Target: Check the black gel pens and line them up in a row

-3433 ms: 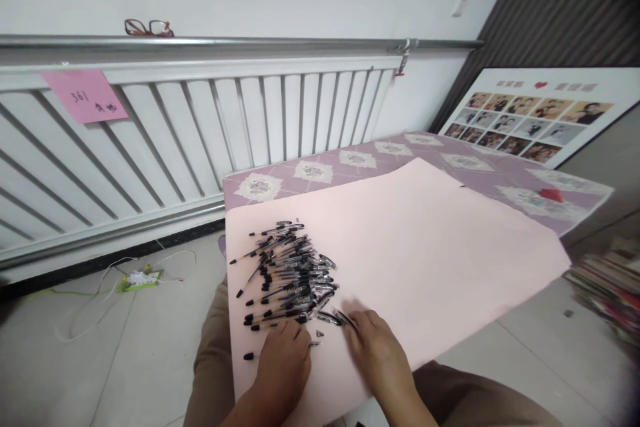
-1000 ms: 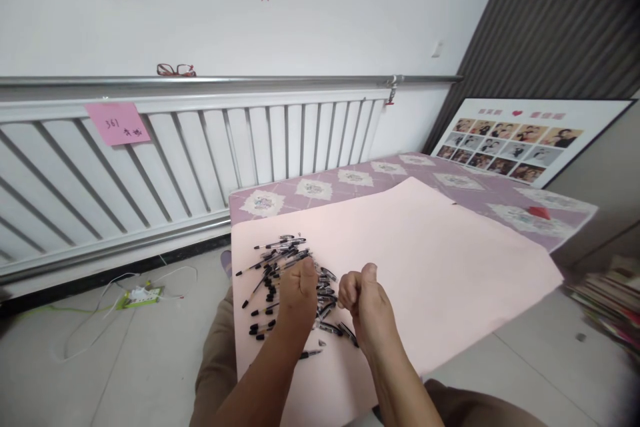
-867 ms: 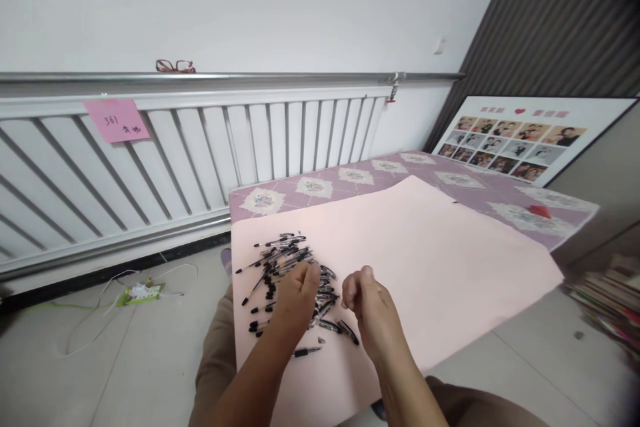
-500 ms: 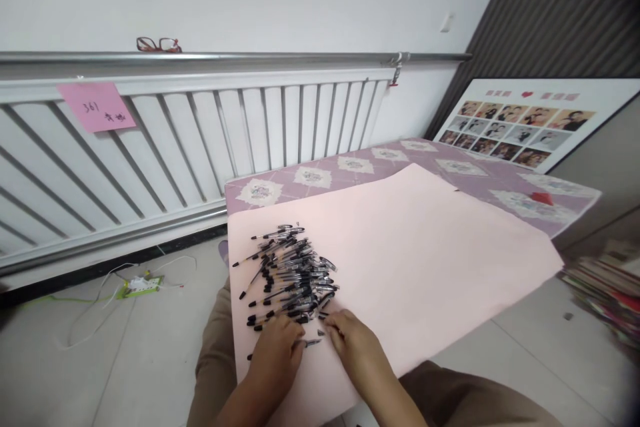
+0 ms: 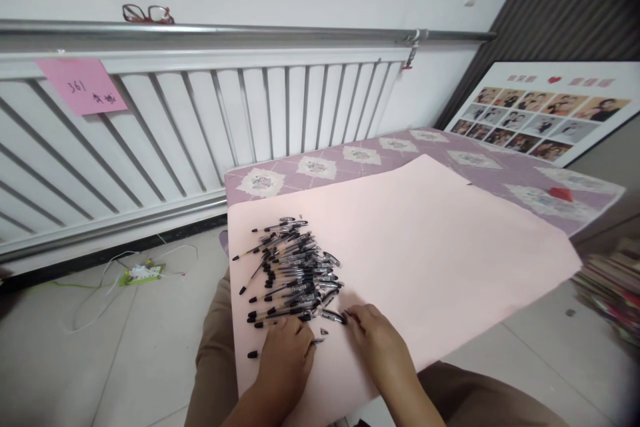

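Left hand: palm down on the pink sheet, fingers curled narrow. A single pen lies under them, its ends showing on either side. I cannot tell whether I grip it or only press on it.
Right hand: palm down just beside the left, fingertips at the near edge of the heap of pens and touching an outlying pen. Whether they pinch it is hidden.
Heap of pens: black-capped pens in a loose tangle on the near left part of the sheet, just ahead of both hands.
Small black piece: alone on the sheet between my hands, perhaps a cap. It is too small to tell.
Progress, as I judge it: nearly all the pens lie unsorted in the heap and only one or two lie apart by my hands. The wide right part of the sheet holds no pens, so most of the handling looks to be left.
Worktop: covered by a purple patterned cloth, with the sheet over it.
Background: radiator with a pink note.
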The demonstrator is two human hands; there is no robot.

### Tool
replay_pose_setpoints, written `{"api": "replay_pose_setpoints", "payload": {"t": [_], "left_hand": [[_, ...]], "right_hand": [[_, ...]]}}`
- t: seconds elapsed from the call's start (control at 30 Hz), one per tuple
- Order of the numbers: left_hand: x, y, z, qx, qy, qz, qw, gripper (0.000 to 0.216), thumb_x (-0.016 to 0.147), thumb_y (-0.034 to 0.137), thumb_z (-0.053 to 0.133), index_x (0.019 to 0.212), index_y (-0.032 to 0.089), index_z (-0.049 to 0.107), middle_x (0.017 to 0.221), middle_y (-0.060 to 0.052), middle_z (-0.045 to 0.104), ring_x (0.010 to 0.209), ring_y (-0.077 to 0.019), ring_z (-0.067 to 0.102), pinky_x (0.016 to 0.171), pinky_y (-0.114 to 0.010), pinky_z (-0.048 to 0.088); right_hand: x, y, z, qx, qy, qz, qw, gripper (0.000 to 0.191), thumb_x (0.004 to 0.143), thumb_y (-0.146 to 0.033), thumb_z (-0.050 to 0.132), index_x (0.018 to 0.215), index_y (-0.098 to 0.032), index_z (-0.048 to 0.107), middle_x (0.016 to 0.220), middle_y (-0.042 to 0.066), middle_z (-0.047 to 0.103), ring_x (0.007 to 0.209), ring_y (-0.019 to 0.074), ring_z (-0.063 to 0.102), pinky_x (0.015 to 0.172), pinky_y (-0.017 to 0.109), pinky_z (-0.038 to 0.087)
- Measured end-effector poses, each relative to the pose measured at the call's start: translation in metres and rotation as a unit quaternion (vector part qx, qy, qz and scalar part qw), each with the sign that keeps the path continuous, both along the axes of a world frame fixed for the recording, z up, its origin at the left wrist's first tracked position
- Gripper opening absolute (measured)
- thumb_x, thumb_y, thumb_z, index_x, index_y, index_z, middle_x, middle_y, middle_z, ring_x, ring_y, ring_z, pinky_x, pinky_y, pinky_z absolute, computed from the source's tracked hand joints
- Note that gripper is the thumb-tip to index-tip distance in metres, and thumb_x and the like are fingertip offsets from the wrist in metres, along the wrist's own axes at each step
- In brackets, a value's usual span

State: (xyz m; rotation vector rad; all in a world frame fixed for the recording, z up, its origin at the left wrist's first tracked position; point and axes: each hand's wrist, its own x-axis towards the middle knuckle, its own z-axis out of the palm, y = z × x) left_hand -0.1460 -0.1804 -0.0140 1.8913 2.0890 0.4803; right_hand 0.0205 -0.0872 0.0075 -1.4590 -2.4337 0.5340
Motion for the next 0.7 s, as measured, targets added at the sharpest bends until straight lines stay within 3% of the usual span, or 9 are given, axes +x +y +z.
{"api": "replay_pose_setpoints", "payload": {"t": [0.27, 0.47, 0.7], "left_hand": [[0.001, -0.002, -0.002, 0.03, -0.036, 0.002, 0.999, 0.012, 0.08, 0.014, 0.048, 0.08, 0.021, 0.058, 0.088, -0.003, 0.056, 0.086, -0.0201, 0.048, 0.077, -0.032, 0.034], [-0.003, -0.003, 0.008, 0.05, -0.096, 0.01, 0.994, 0.011, 0.076, 0.012, 0.048, 0.076, 0.02, 0.057, 0.083, -0.004, 0.056, 0.082, -0.0203, 0.05, 0.073, -0.032, 0.037], [-0.006, 0.002, 0.025, 0.088, -0.232, 0.014, 0.969, 0.011, 0.074, 0.011, 0.047, 0.071, 0.019, 0.053, 0.075, -0.001, 0.053, 0.071, -0.0153, 0.051, 0.065, -0.026, 0.037]], "right_hand": [[0.003, 0.006, -0.011, 0.048, 0.032, 0.016, 0.998, 0.019, 0.085, -0.019, 0.043, 0.085, -0.02, 0.062, 0.083, 0.006, 0.062, 0.082, 0.0209, 0.058, 0.074, 0.031, 0.045], [0.005, 0.011, -0.014, 0.06, 0.053, 0.009, 0.997, 0.021, 0.085, -0.018, 0.042, 0.088, -0.018, 0.062, 0.084, 0.007, 0.062, 0.083, 0.0213, 0.058, 0.075, 0.032, 0.046], [0.016, 0.014, -0.015, 0.038, 0.033, -0.026, 0.998, 0.022, 0.086, -0.021, 0.041, 0.086, -0.018, 0.062, 0.082, 0.007, 0.063, 0.081, 0.0216, 0.059, 0.075, 0.033, 0.046]]}}
